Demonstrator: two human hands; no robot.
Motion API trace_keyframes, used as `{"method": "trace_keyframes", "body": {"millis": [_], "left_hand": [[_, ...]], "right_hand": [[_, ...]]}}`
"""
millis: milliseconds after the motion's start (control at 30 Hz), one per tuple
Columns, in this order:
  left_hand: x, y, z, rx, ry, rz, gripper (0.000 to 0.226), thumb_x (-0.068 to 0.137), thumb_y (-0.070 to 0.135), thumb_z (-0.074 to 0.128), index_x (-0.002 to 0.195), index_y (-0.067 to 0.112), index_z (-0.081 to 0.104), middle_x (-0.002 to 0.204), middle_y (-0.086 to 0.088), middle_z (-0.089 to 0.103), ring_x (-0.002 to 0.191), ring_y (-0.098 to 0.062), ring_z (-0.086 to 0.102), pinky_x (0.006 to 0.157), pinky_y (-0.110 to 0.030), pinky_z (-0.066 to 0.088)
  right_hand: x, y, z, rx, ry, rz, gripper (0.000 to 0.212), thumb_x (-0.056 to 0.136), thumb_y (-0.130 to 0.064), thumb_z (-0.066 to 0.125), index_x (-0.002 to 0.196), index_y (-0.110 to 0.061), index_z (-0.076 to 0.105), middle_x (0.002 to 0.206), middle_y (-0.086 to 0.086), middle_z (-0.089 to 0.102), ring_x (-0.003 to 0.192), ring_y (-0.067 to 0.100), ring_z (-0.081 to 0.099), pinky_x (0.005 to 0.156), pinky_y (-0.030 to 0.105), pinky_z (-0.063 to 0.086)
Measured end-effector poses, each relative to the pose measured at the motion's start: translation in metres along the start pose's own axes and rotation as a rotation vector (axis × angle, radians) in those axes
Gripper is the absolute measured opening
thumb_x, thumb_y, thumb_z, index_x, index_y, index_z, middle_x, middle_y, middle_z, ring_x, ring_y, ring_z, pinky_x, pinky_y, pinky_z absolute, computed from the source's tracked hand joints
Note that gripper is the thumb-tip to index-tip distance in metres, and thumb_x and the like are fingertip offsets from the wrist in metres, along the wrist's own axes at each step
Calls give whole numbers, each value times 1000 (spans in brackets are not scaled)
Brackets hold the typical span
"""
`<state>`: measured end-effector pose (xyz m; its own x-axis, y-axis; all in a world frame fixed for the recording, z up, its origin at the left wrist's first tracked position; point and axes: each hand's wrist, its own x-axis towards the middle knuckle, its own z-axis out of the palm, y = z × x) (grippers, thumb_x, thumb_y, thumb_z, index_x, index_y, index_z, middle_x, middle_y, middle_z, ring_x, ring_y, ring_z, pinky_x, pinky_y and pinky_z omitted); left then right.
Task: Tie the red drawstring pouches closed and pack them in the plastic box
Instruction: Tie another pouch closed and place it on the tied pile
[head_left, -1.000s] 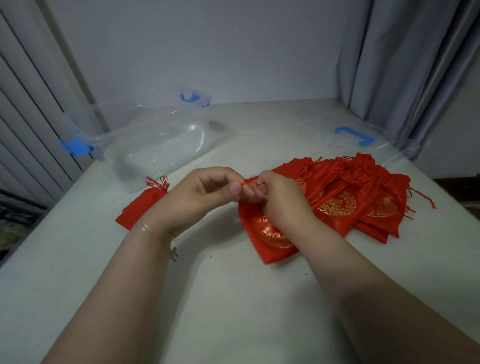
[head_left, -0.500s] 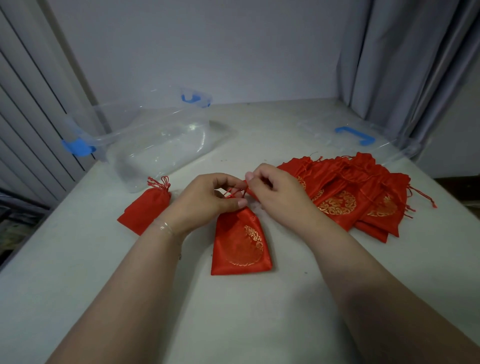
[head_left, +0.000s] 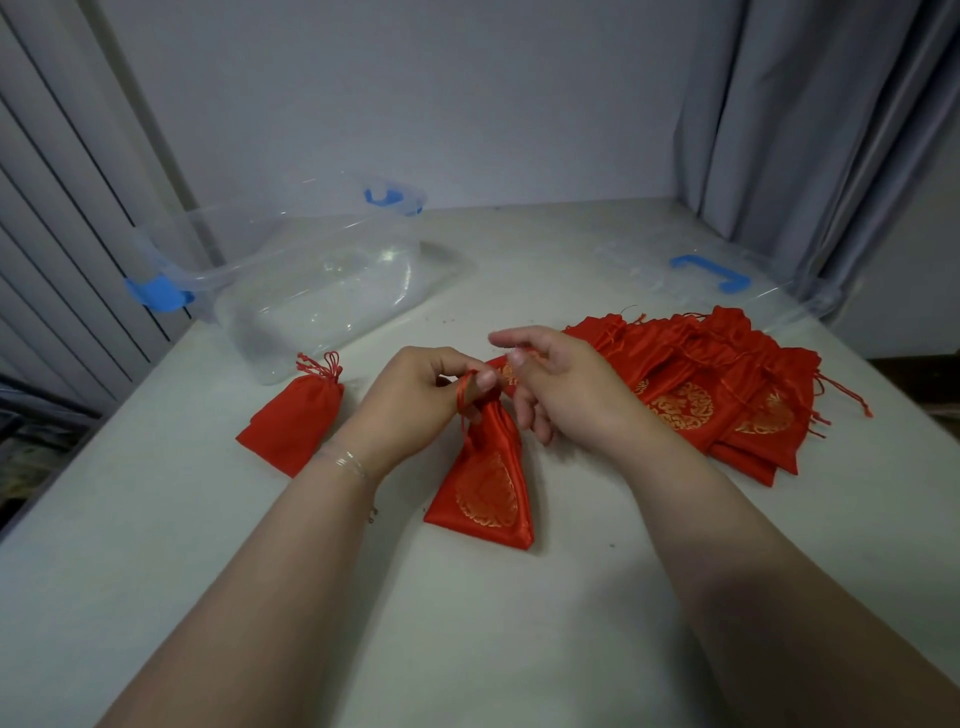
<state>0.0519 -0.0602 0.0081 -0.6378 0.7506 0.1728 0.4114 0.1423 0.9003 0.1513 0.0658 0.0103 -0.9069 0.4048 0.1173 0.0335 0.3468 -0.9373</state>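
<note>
Left hand (head_left: 421, 402): grips the gathered neck of a red drawstring pouch (head_left: 485, 483), fingers curled round it, thumb tip pressed toward the right; a loop of red cord (head_left: 460, 395) runs over the fingers. A thin bracelet (head_left: 345, 462) sits on the wrist.
Right hand (head_left: 561, 387): hovers just right of the pouch's neck, forefinger and thumb brought together at the red cord end by the left thumb; whether they actually pinch the cord cannot be told. The other fingers hang loosely curled.
Held pouch: stands tilted on the table (head_left: 467, 623), its wide bottom resting on the surface nearest the person, its narrow neck raised into the left hand; a gold round pattern faces the camera.
Tied pouch (head_left: 293, 423): lies flat to the left of the left wrist, its cinched top with knotted cords pointing away, close beside the box.
Pouch pile (head_left: 727, 395): overlapping red pouches with gold patterns, lying behind and to the right of the right hand, cords trailing off the right side.
Plastic box (head_left: 311, 291): clear, with blue latches, at far left on the table; no pouch shows inside.
Box lid (head_left: 717, 280): clear with a blue handle, lying flat beyond the pile at far right.
Curtains (head_left: 810, 130): grey, hanging behind the far right corner.
</note>
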Motion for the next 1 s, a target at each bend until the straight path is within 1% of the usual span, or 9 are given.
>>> {"method": "trace_keyframes", "body": {"millis": [67, 167, 300, 400, 533, 667, 767, 900, 1000], "left_hand": [[1, -1, -1, 29, 2, 18, 11, 86, 17, 65, 86, 9, 73, 75, 2, 66, 59, -10, 62, 64, -21, 50], [1, -1, -1, 41, 1, 52, 15, 85, 16, 65, 89, 3, 73, 75, 0, 64, 61, -12, 61, 65, -17, 49], [0, 0, -3, 32, -30, 87, 24, 80, 26, 65, 93, 8, 74, 76, 0, 64, 66, -4, 59, 70, -15, 46], [-1, 2, -3, 25, -36, 93, 14, 83, 20, 65, 91, 13, 73, 76, 4, 64, 66, 3, 59, 70, -12, 45], [-3, 6, -3, -14, -22, 79, 14, 84, 15, 64, 93, 9, 73, 81, -2, 69, 73, -3, 63, 71, -11, 48], [-5, 10, -3, -121, 9, 49, 15, 87, 8, 61, 96, 3, 72, 80, -2, 72, 74, -10, 65, 71, -14, 52], [-5, 10, -5, -132, 28, 44, 14, 89, 7, 60, 97, 4, 71, 68, 8, 71, 66, -2, 65, 65, -12, 50], [-5, 9, -9, -114, 63, 29, 12, 86, 12, 64, 94, 10, 73, 73, 4, 73, 71, -1, 64, 70, -12, 50], [-4, 9, -13, -70, 107, 30, 11, 84, 15, 67, 93, 15, 74, 68, 10, 71, 70, 3, 64, 68, -7, 47]], "right_hand": [[0, 4, 2, -88, -65, 14, 23, 101, -19, 39, 114, -22, 58, 46, -3, 57, 37, 10, 49, 43, 21, 41], [2, 5, 4, -64, -36, 40, 23, 100, -20, 41, 101, -12, 62, 55, -2, 59, 44, 14, 54, 46, 28, 46], [2, 3, 2, 12, -115, 75, 27, 103, -21, 31, 108, -15, 57, 57, 5, 56, 41, 11, 54, 40, 19, 42], [2, 4, 2, 32, -158, 109, 24, 103, -25, 31, 101, -15, 53, 59, 6, 56, 40, 10, 53, 39, 19, 43], [1, 3, 0, 2, -82, 80, 24, 101, -27, 40, 88, -10, 52, 59, 3, 59, 44, 12, 55, 44, 21, 45], [2, 4, 1, -42, -1, 42, 27, 99, -29, 43, 80, -14, 53, 57, 1, 60, 44, 10, 56, 45, 22, 45], [2, 4, 2, -39, 44, 41, 28, 97, -30, 47, 76, -14, 55, 58, 1, 61, 47, 12, 58, 47, 25, 46], [0, -2, 0, 38, 56, 48, 25, 92, -27, 58, 74, -10, 58, 60, 6, 65, 49, 17, 61, 49, 27, 49], [-1, -4, -5, 124, 70, 67, 23, 88, -23, 64, 70, -10, 58, 59, 7, 67, 49, 18, 62, 49, 27, 51]]}}
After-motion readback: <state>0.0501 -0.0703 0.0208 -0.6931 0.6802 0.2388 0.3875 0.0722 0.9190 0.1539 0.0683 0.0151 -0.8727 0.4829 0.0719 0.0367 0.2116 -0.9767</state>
